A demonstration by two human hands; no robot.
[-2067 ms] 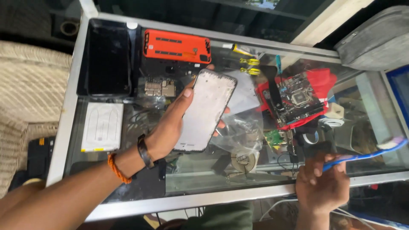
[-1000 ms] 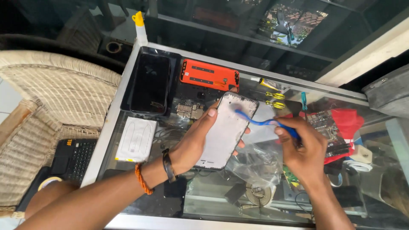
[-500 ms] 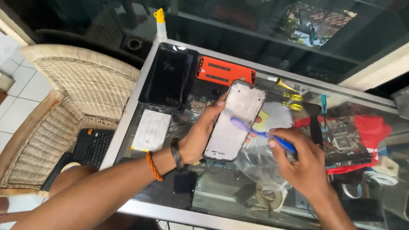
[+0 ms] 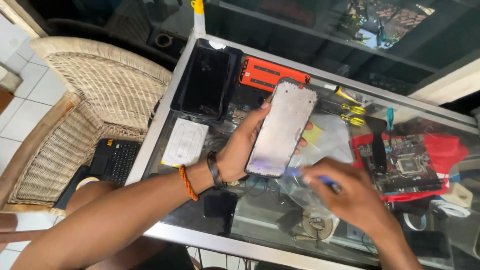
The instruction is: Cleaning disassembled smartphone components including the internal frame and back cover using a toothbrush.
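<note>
1. Grey phone frame (image 4: pixel 282 129) sits gripped in the left hand (image 4: pixel 244 147), raised over the glass counter (image 4: pixel 165 115).
2. Right hand (image 4: pixel 350 197), just below the frame's lower end, is clenched around a blue tool (image 4: pixel 327 181).

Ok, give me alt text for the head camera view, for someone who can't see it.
The left hand holds a phone frame above a cluttered glass counter, while the right hand works a blue tool at its lower end. A red circuit board lies nearby.

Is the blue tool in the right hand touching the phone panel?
Cannot tell. In the head view the blue tool in the right hand reaches the phone panel's lower edge, but motion blur hides any contact.
</note>
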